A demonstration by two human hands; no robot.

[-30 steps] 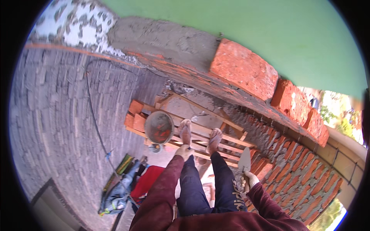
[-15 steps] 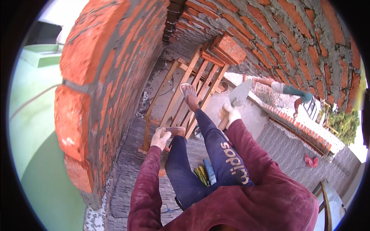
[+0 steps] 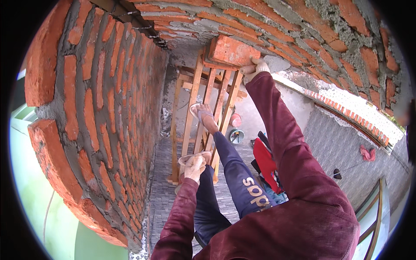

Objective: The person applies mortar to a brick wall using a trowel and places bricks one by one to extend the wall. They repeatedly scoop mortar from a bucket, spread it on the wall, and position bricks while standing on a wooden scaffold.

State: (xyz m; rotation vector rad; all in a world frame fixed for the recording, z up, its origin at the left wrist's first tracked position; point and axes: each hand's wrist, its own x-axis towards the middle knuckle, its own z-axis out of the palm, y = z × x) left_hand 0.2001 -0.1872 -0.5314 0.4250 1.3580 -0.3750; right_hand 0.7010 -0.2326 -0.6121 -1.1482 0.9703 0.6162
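My right hand, in a pale glove, grips a trowel at the edge of a small stack of red bricks on the wooden plank platform. My left hand, also gloved, is closed low in the middle of the view, in front of my sandaled foot; what it holds, if anything, is hidden. My other foot stands on the planks.
Brick walls with grey mortar rise at left and upper right. Below are a bucket, red cloth and tiled surface. A framed panel stands lower right, a green wall far left.
My view has swung from a ledge against a green wall to the brick corner. My right hand with the trowel has moved up to the brick stack. A co-worker seen earlier is out of view.
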